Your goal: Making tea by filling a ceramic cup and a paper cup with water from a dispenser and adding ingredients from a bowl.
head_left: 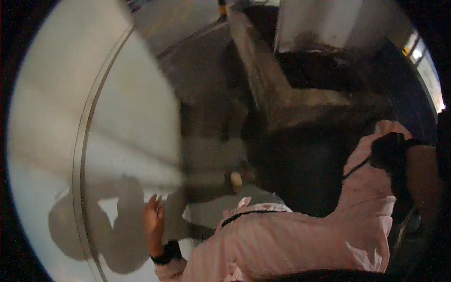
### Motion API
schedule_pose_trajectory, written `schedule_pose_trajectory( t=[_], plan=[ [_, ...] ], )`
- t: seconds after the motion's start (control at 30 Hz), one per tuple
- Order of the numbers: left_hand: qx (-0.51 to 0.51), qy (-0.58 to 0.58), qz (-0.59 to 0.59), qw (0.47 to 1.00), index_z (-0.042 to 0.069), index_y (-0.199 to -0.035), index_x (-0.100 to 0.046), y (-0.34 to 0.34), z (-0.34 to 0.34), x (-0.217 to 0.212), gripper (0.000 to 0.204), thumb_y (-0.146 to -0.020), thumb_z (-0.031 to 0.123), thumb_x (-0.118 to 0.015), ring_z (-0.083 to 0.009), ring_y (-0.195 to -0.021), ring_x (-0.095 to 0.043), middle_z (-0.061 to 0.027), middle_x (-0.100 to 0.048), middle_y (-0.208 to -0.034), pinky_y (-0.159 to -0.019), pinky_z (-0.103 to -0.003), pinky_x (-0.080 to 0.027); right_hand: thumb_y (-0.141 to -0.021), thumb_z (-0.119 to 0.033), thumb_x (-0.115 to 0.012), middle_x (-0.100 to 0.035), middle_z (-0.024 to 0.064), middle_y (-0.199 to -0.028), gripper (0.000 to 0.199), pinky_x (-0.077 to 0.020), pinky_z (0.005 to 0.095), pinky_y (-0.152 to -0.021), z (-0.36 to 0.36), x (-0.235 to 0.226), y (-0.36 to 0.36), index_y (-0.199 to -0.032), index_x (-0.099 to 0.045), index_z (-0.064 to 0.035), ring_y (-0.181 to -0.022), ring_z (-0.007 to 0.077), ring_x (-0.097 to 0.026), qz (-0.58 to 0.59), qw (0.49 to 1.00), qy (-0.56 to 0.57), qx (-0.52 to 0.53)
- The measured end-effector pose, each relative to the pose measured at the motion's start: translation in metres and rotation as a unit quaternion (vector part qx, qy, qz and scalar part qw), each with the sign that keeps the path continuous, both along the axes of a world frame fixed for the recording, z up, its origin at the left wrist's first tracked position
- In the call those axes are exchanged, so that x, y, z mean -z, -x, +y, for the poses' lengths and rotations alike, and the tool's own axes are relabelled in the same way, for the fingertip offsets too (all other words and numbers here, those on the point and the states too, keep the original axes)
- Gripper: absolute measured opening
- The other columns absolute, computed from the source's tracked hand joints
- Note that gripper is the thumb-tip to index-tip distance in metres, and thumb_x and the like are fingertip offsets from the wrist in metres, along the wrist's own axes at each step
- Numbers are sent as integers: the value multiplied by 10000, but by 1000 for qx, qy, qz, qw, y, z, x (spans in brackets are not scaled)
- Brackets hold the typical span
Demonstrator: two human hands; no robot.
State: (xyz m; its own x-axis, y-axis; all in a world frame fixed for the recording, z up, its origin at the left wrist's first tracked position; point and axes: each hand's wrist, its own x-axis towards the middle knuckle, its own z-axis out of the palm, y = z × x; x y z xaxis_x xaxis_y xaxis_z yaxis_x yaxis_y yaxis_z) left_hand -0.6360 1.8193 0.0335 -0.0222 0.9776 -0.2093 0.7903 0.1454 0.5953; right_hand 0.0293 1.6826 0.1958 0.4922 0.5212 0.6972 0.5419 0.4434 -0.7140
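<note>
My left hand (154, 224) is raised at the lower left with its fingers stretched upward and nothing visible in them. A black band (165, 252) circles its wrist below the pink sleeve. Close beside that hand stands a large pale panel (136, 117); whether they touch, I cannot tell. My right arm, in a pink sleeve (369, 188), is lifted at the right. A black band or strap (389, 150) lies across it. Beyond the band is a dark patch of skin (421, 171), in deep shade near the picture's rim; the right hand's fingers cannot be made out.
A narrow seam or edge strip (83, 160) runs down the panel, and a dark shadow (124, 225) falls on it. Farther off are a brownish beam or ledge (258, 66), a pale upright surface (324, 23) and a yellow-and-black post (222, 9). Much is blurred.
</note>
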Motion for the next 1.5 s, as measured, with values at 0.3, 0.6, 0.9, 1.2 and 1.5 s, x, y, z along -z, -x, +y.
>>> schedule_pose_trajectory(
  t=[0.3, 0.6, 0.9, 1.2, 1.5],
  plan=[
    [58, -88, 140, 985, 34, -1141, -574, -208, 176, 11, 336, -827, 153, -586, -332, -926, -596, -177, -624, -1017, -806, -388, -466, -930, -173, -410, -523, 137, -1213, 477, -365, 407, -982, 268, 10, -93, -1351, -290, 16, -1104, 264, -514, -68, 992, -100, -46],
    [149, -111, 79, 979, 29, -1161, -543, -300, 425, 43, 332, -849, 142, -555, -336, -849, -598, -172, -629, -947, -740, -391, -481, -927, -183, -419, -526, 133, -1211, 495, -367, 408, -978, 511, -17, -81, -1359, -279, 14, -1101, 265, -517, -197, 959, -198, -44],
    [333, -140, -10, 933, 60, -1170, -521, -330, 706, 52, 373, -866, 277, -534, -333, -874, -587, -158, -612, -962, -745, -415, -475, -923, -193, -429, -528, 130, -1208, 514, -368, 409, -974, 714, -51, -15, -1367, -268, 11, -1098, 267, -520, -191, 971, -96, -105],
    [308, -45, 2, 950, 64, -1200, -508, -378, 954, 101, 412, -851, 282, -541, -344, -939, -573, -181, -596, -1038, -763, -418, -468, -850, -325, -583, -641, 99, -1004, 412, -482, 340, -759, 943, 155, -102, -1163, -537, -60, -876, 238, -617, -419, 744, 520, -24],
    [74, -130, -175, 973, 55, -1155, -530, -346, 1163, 123, 399, -773, 146, -602, -353, -909, -592, -184, -602, -1039, -733, -427, -482, -862, -349, -588, -644, 90, -987, 433, -475, 316, -793, 1262, 232, -80, -1164, -542, -42, -883, 197, -616, -139, 800, 486, -324]
  ],
)
